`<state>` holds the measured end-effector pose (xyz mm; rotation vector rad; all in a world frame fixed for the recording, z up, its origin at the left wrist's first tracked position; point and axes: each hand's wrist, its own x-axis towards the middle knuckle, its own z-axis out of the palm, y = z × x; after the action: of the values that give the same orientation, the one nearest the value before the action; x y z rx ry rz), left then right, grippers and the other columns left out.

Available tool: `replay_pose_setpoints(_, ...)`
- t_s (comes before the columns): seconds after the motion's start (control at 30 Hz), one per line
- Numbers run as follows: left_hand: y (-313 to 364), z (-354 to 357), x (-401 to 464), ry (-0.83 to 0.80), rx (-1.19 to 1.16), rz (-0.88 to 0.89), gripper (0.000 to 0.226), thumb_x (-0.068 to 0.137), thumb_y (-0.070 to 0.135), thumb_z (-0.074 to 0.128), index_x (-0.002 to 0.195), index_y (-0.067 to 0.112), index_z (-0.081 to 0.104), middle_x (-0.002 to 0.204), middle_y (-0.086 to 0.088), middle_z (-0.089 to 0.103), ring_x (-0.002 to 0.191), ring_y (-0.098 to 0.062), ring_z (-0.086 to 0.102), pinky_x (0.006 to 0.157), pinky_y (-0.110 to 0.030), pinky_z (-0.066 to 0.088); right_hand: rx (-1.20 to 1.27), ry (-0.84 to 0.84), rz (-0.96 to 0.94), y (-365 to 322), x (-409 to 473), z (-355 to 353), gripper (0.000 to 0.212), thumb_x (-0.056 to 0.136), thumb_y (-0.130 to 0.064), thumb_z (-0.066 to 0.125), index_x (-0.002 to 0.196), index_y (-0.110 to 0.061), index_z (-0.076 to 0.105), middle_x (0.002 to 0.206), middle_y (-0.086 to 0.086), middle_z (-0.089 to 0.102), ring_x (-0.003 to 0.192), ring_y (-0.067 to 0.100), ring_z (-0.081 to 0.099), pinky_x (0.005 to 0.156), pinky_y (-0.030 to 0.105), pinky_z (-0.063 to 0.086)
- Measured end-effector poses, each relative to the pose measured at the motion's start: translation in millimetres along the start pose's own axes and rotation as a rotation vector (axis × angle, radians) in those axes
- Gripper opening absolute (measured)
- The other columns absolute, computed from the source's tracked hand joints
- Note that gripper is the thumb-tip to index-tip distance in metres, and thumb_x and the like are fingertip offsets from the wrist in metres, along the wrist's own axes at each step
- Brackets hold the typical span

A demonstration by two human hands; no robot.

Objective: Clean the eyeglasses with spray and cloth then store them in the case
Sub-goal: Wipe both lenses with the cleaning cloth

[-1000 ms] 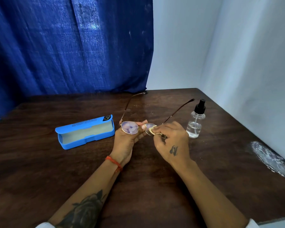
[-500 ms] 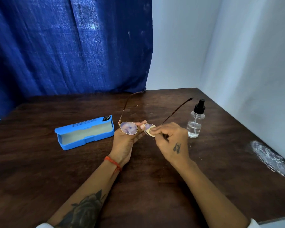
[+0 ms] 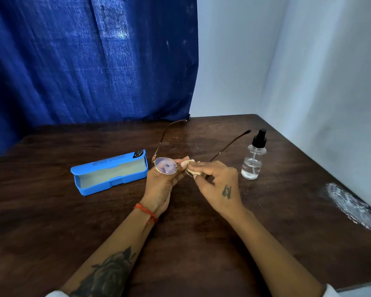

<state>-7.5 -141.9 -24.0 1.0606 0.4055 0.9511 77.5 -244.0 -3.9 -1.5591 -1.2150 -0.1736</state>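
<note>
Soft, dim, even light; glare sheens the table (image 3: 191,142), edges bow from wide-angle distortion, detail slightly soft.

Plain indoor room corner, looks like a makeshift recording setup: dark wooden table (image 3: 201,243) against bare white walls (image 3: 308,71), blue curtain (image 3: 84,61) hung behind.

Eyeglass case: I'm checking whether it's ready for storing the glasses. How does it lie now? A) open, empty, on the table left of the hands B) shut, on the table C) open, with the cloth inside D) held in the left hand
A: the blue eyeglass case lies open on the table, its pale lining bare, left of the left hand.
</note>
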Motion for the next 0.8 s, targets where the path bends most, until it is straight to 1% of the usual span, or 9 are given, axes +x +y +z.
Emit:
replay_pose_setpoints(0.1,-0.6,0.2,0.0,-0.015,0.03,0.012,0.005,0.081,-0.006,0.056,0.086,-0.004,0.059,0.087,-0.006,0.071,0.084,-0.009,0.069,0.069,-0.023,0.056,0.075,0.024,0.088,1.3,1.7,-4.3,0.022,0.067,0.008,0.069,0.079,-0.009,0.076,0.081,0.004,0.075,0.078,0.006,0.068,0.073,0.013,0.052)
replay_pose_setpoints(0.2,0.6,0.3,-0.5,-0.024,0.041,0.029,0.003,0.08,-0.005,0.057,0.08,-0.002,0.057,0.085,-0.008,0.07,0.087,-0.011,0.069,0.071,-0.025,0.057,-0.034,0.087,0.063,2.2,1.4,-5.4,0.018,0.066,0.009,0.07,0.071,-0.008,0.076,0.074,0.003,0.075,0.071,0.013,0.068,0.067,0.022,0.054)
replay_pose_setpoints(0.27,0.7,0.6,-0.1,-0.028,0.044,0.021,0.005,0.078,-0.002,0.059,0.077,0.003,0.06,0.081,-0.002,0.073,0.087,-0.012,0.069,0.073,-0.026,0.058,-0.148,0.117,-0.015,1.7,0.3,-4.0,0.022,0.065,0.01,0.068,0.075,-0.008,0.076,0.077,0.004,0.075,0.073,0.017,0.067,0.069,0.024,0.052)
replay_pose_setpoints(0.37,0.4,0.4,0.7,-0.007,0.015,-0.006,0.009,0.077,-0.001,0.062,0.081,0.006,0.064,0.084,-0.003,0.073,0.085,-0.012,0.069,0.074,-0.026,0.058,-0.238,0.055,-0.069,1.3,-0.9,0.4,0.03,0.066,0.01,0.067,0.09,-0.007,0.074,0.09,0.007,0.074,0.084,0.021,0.065,0.079,0.02,0.045)
replay_pose_setpoints(0.5,-0.6,-0.7,1.0,0.008,0.03,-0.01,0.014,0.08,-0.001,0.06,0.093,-0.001,0.065,0.089,-0.005,0.073,0.086,-0.014,0.068,0.074,-0.025,0.057,-0.089,-0.007,0.019,0.1,0.0,2.3,0.029,0.074,0.006,0.067,0.097,-0.01,0.073,0.098,0.005,0.073,0.094,0.014,0.065,0.084,0.02,0.047)
replay_pose_setpoints(0.57,0.0,-1.2,1.0,0.028,0.02,-0.018,0.015,0.081,-0.001,0.059,0.096,-0.004,0.063,0.093,-0.008,0.072,0.088,-0.015,0.068,0.073,-0.025,0.057,0.048,-0.029,0.096,-0.7,0.4,0.9,0.027,0.073,0.006,0.068,0.094,-0.011,0.074,0.095,0.003,0.074,0.089,0.008,0.067,0.08,0.023,0.053)
replay_pose_setpoints(0.63,0.6,-1.1,0.6,0.032,0.02,-0.019,0.011,0.081,-0.001,0.059,0.09,0.001,0.064,0.089,-0.003,0.073,0.085,-0.012,0.069,0.069,-0.023,0.056,0.14,-0.043,0.168,-1.1,0.7,-0.9,0.027,0.071,0.007,0.069,0.089,-0.012,0.075,0.089,0.002,0.074,0.077,0.002,0.067,0.072,0.023,0.056)
replay_pose_setpoints(0.73,1.8,-0.4,0.9,0.031,0.045,-0.019,0.008,0.083,-0.001,0.058,0.086,0.005,0.063,0.094,-0.008,0.07,0.086,-0.012,0.069,0.072,-0.025,0.057,0.167,-0.034,0.24,1.3,1.8,-2.7,0.023,0.068,0.007,0.068,0.078,-0.012,0.076,0.077,0.0,0.074,0.066,0.002,0.066,0.064,0.026,0.056)
replay_pose_setpoints(0.8,1.7,-0.7,1.9,0.05,0.077,-0.018,0.008,0.084,-0.002,0.056,0.086,0.004,0.061,0.101,-0.015,0.066,0.09,-0.016,0.066,0.081,-0.032,0.056,0.109,-0.007,0.209,2.8,1.2,-3.1,0.019,0.068,0.006,0.068,0.072,-0.01,0.076,0.073,0.002,0.074,0.067,0.005,0.067,0.063,0.024,0.055)
